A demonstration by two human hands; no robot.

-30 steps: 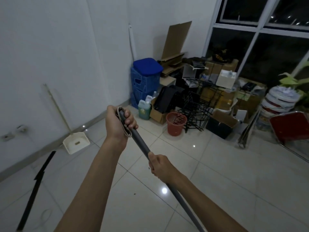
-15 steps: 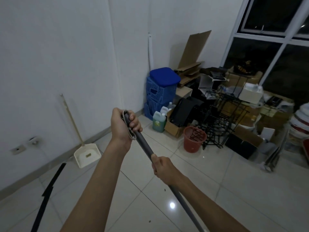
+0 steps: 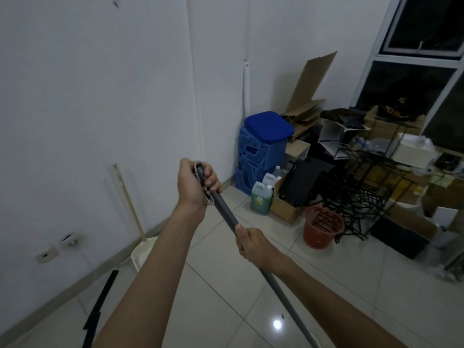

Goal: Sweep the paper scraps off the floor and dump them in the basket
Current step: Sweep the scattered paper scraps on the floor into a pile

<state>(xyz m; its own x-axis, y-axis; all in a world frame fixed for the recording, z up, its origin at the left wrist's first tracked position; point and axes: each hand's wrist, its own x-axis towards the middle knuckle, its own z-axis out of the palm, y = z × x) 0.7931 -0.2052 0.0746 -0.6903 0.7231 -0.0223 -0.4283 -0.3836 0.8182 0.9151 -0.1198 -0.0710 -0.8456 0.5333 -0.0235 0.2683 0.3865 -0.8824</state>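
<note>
White plaster wall (image 3: 100, 96) on the left, glossy pale tiled floor (image 3: 351, 297) below. Black wire rack (image 3: 371, 187) stands in the corner clutter. Stack of blue plastic crates (image 3: 261, 151) sits against the wall. Long grey broom pole (image 3: 223, 207) runs diagonally from mid-frame down to the bottom edge; broom head out of view. Round orange-red plastic basket (image 3: 316, 237) stands upright on the floor, touching the rack's front. Cream long-handled dustpan (image 3: 143, 254) leans on the wall, part hidden by the left forearm. Left hand (image 3: 194, 184) has fingers wrapped round the pole's top end. Right hand (image 3: 253, 244) is clenched round the pole lower down.
</note>
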